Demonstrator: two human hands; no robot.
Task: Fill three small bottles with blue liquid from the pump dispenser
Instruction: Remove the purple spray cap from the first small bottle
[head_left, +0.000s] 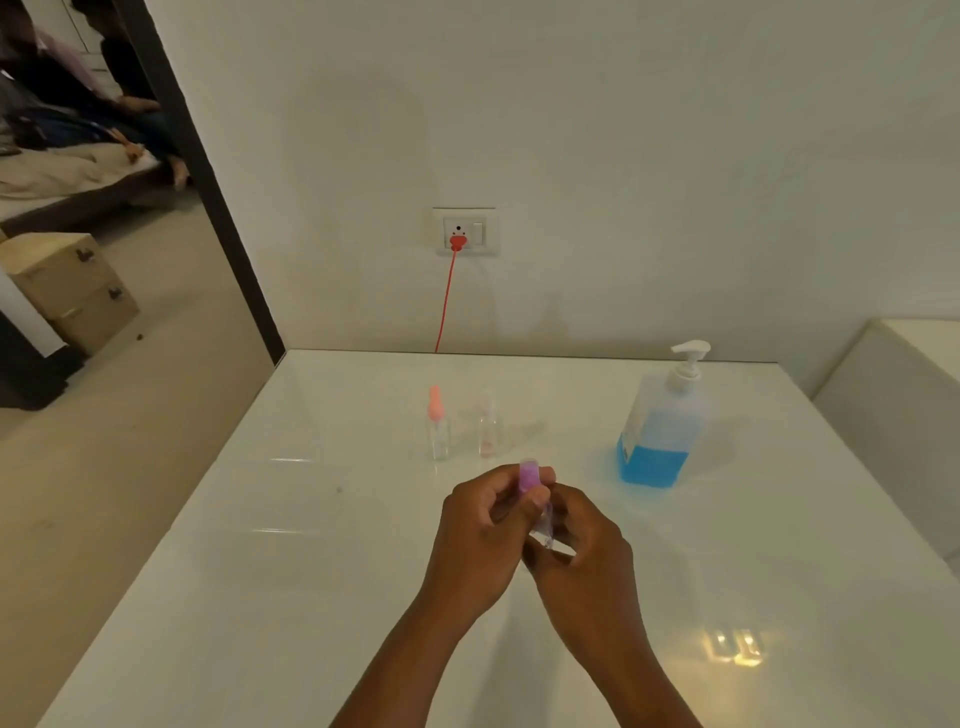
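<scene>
Above the middle of the white table both hands hold one small clear bottle with a purple cap. My left hand pinches the cap end, and my right hand grips the clear body lower down. Two more small bottles stand upright farther back: one with an orange cap and a clear-capped one to its right. The pump dispenser stands at the right, blue liquid filling roughly its bottom third, white pump head pointing left.
A red cable runs from a wall socket down behind the table's far edge. A white ledge borders the table on the right. Left of the table lie open floor, wooden boxes and people on a bed.
</scene>
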